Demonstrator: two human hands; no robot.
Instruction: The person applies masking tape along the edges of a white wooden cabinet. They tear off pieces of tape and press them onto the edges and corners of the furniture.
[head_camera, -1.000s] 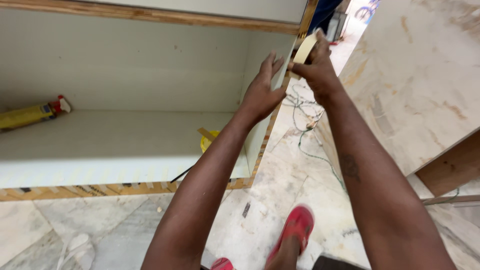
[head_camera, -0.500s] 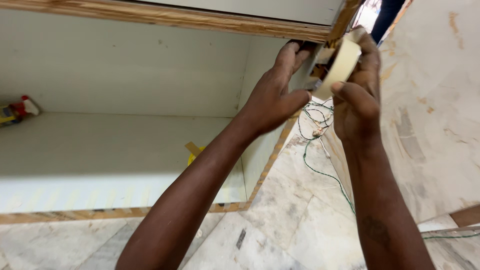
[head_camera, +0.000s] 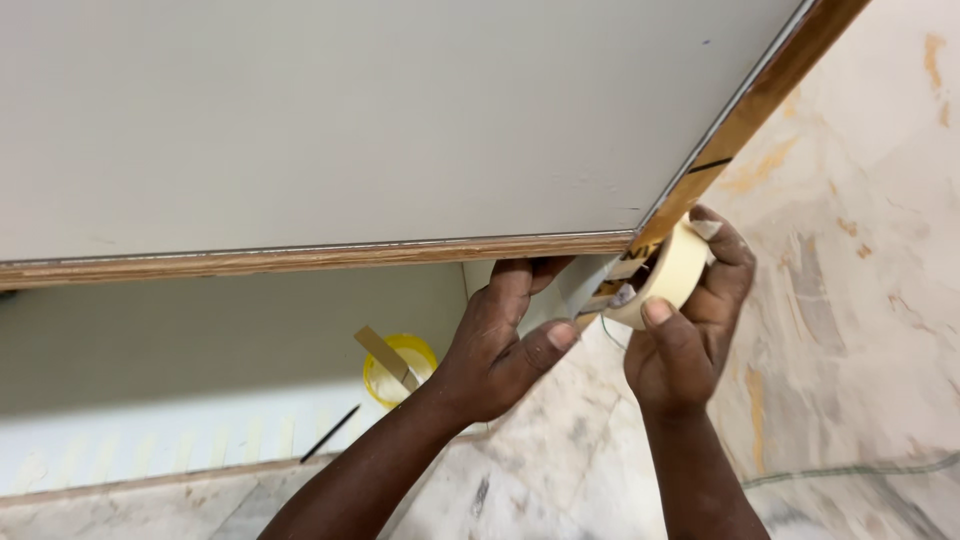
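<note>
Right hand (head_camera: 690, 335) grips masking tape roll (head_camera: 668, 275) at cabinet panel (head_camera: 350, 120) corner; left hand (head_camera: 505, 345) pinches side panel edge (head_camera: 575, 290). Taping looks barely started.

We see both forearms bare, no sleeves reaching the wrists; our left hand (head_camera: 497, 352) and right hand (head_camera: 688, 330) wear no gloves, rings or watch; pale dust smudges the knuckles and fingertips.
</note>
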